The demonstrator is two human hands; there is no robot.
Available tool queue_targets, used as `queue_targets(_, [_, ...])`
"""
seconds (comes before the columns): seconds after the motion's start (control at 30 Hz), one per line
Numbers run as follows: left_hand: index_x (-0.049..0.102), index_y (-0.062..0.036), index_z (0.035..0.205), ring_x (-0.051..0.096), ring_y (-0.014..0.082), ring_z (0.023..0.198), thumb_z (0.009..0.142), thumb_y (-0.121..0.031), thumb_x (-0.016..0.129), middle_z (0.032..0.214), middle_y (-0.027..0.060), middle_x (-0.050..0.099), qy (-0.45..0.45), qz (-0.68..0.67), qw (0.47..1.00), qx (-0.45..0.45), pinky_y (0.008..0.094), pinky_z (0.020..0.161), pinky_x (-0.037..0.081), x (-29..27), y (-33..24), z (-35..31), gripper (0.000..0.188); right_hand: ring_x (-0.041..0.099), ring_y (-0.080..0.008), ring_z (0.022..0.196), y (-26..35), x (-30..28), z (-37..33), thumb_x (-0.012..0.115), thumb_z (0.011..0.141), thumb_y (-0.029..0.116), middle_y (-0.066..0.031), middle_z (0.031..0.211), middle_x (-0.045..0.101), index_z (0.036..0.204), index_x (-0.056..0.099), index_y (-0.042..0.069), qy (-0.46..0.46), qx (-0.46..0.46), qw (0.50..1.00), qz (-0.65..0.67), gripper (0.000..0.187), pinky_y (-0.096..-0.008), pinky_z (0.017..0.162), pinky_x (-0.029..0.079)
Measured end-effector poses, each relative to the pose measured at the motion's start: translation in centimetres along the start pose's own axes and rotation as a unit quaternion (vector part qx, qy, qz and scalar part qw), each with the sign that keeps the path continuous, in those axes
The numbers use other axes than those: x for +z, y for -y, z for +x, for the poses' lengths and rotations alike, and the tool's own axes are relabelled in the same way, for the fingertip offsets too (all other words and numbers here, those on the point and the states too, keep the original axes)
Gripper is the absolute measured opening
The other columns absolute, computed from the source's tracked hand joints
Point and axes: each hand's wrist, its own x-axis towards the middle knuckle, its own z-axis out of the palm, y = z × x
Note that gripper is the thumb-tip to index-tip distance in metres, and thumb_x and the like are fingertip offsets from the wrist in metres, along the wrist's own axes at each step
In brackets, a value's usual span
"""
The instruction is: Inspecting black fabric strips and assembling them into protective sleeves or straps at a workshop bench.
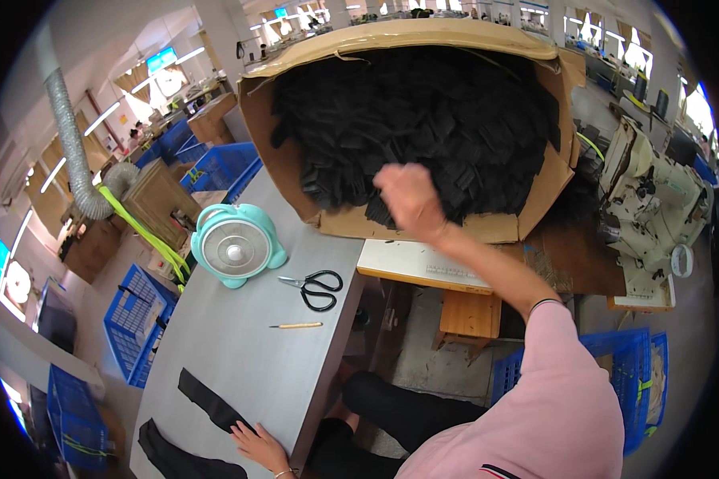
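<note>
My left hand point(260, 449) lies flat with fingers spread at the end of a black fabric strip point(209, 401) on the grey table. Nearer the table's front left is a second, curved black fabric piece point(180, 457). My right arm reaches forward to the mouth of a large cardboard box point(311, 219), which is heaped with black fabric pieces point(423, 112). There my right hand point(411, 198) is closed, its fingers curled against the dark pile and slightly blurred. What it grips, if anything, is hidden.
On the grey table point(240, 343) are a teal fan point(233, 246), black-handled scissors point(315, 289) and a thin wooden-handled awl-like tool point(297, 325). A sewing machine point(647, 188) stands at right. A wooden stool point(467, 319) and blue crates point(136, 323) are on the floor.
</note>
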Motion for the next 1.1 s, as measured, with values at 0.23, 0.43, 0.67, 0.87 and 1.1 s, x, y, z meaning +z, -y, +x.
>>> queue_targets(0.23, [0.04,-0.004,0.149,0.027,0.0341,0.147,0.103,-0.033,0.046,0.157,0.016,0.036,-0.01,-0.024,0.999,-0.025,0.0553,0.118,0.017,-0.5,-1.5,-0.3,0.054,0.055,-0.0326,0.116,-17.8,-0.5,8.1,0.067,0.088,0.027,-0.0131,0.126,0.058,0.119,0.063,0.01,-0.043,0.156,0.957,-0.241,0.036,-0.0475,0.094,0.044])
queue_targets(0.43, [0.043,-0.0039,0.146,0.029,0.0342,0.146,0.103,-0.032,0.049,0.156,0.0165,0.037,-0.042,-0.036,0.998,-0.014,0.0551,0.119,0.017,0.4,-1.1,-0.1,0.052,0.039,-0.0313,0.14,-26.3,1.1,9.6,0.047,0.097,0.059,-0.014,0.147,0.047,0.138,0.058,0.022,0.123,0.262,0.93,-0.227,0.056,-0.0532,0.11,0.032])
queue_targets(0.67, [0.043,-0.0042,0.147,0.029,0.0341,0.146,0.102,-0.032,0.049,0.156,0.0159,0.038,-0.044,-0.034,0.998,-0.024,0.0547,0.119,0.017,-0.1,-0.1,-1.1,0.052,0.057,-0.0306,0.115,-18.0,0.3,7.7,0.059,0.097,0.03,-0.0117,0.121,0.063,0.119,0.065,0.007,0.009,0.158,0.94,-0.302,0.033,-0.0522,0.102,0.039])
queue_targets(0.87, [0.041,-0.0081,0.149,0.029,0.0344,0.146,0.102,-0.032,0.05,0.156,0.0154,0.037,-0.06,-0.032,0.998,-0.012,0.0601,0.117,0.019,1.2,-0.3,0.2,0.054,0.067,-0.0277,0.089,0.8,-5.4,2.4,0.069,0.08,-0.002,-0.012,0.107,0.069,0.107,0.072,0.003,-0.058,-0.071,0.993,-0.069,0.027,-0.0338,0.075,0.054])
queue_targets(1.1, [0.048,0.0005,0.142,0.029,0.039,0.146,0.1,-0.043,0.051,0.154,0.0255,0.036,-0.077,-0.092,0.991,-0.059,0.0656,0.115,0.014,2.9,-4.0,0.4,0.06,0.07,-0.0279,0.086,22.4,-5.2,-6.7,0.066,0.085,-0.006,-0.0151,0.099,0.069,0.109,0.067,-0.003,0.036,0.034,0.982,0.182,0.025,-0.0343,0.07,0.058])
